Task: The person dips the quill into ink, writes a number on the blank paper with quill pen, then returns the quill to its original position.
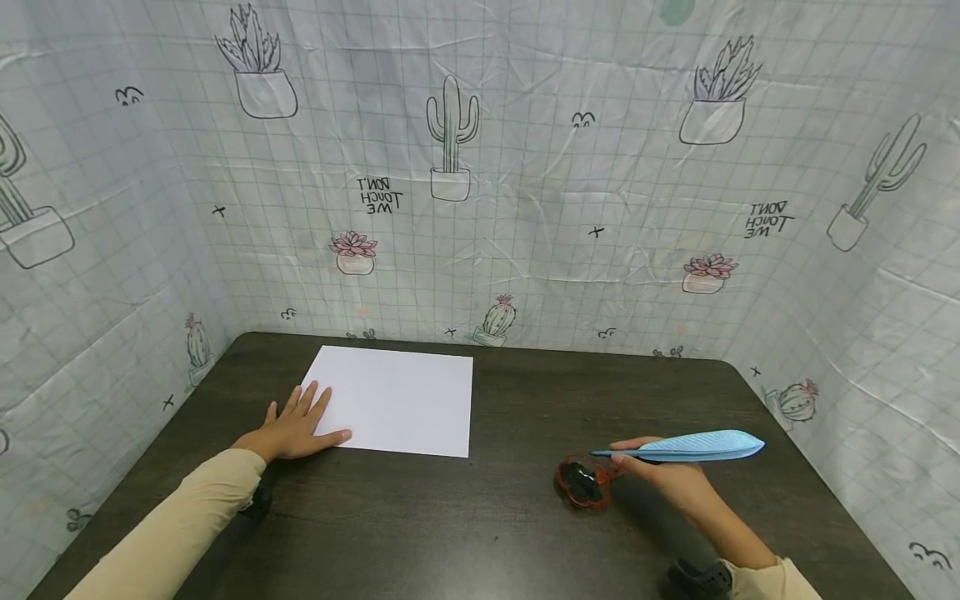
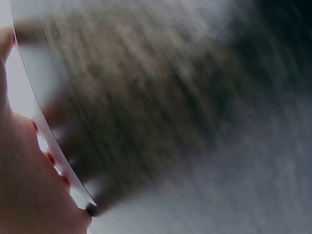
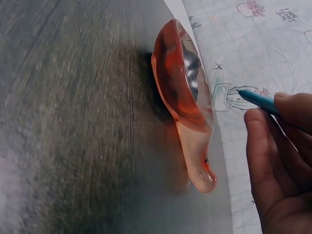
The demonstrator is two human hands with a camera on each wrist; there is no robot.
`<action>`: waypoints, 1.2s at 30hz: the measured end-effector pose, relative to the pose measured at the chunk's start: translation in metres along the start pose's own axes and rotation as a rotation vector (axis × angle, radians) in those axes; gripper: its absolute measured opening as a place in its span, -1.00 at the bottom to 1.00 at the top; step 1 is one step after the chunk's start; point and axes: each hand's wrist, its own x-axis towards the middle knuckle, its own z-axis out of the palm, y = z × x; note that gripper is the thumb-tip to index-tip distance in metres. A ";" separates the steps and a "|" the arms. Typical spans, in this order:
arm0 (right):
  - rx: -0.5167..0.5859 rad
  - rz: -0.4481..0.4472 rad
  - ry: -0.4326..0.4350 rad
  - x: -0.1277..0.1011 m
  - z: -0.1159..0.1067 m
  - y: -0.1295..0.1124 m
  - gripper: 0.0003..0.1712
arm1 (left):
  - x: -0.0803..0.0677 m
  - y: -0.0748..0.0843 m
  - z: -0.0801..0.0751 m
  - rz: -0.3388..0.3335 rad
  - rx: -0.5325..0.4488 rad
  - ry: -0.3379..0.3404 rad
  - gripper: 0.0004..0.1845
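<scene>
Clearly, at about nine o'clock on the dark wood-grain table (image 1: 495, 517) our left hand (image 1: 296, 429) lies flat with its fingers spread and straight, the tips pressing the near left corner of a thin, smooth white sheet of paper (image 1: 401, 400); with only that one corner pinned, we judge the sheet could swivel or buckle if anything drags across it. Moving right to about four o'clock, a small translucent orange dish (image 1: 583, 483), glossy, shallow and rounded with a short spout, holds something dark that looks like ink; a knock could tip it and stain the table. Just beside it our right hand (image 1: 671, 479) pinches the thin stem of a pale blue feather quill (image 1: 693, 446), ribbed and leaf-shaped, tip toward the dish.
</scene>
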 end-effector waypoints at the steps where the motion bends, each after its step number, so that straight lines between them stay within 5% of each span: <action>1: -0.026 -0.008 0.003 0.000 0.000 0.000 -0.48 | 0.000 0.000 0.000 0.000 0.002 0.001 0.09; 9: -0.238 -0.117 -0.038 0.001 0.001 -0.002 -0.64 | -0.002 0.003 0.000 0.003 0.005 0.004 0.09; 20: -0.246 -0.211 -0.153 0.000 0.002 -0.004 -0.73 | 0.008 -0.012 0.008 0.011 -0.010 0.026 0.20; 36: -0.324 -0.251 -0.170 0.004 0.009 -0.004 -0.80 | 0.009 -0.012 0.009 0.001 -0.003 0.017 0.19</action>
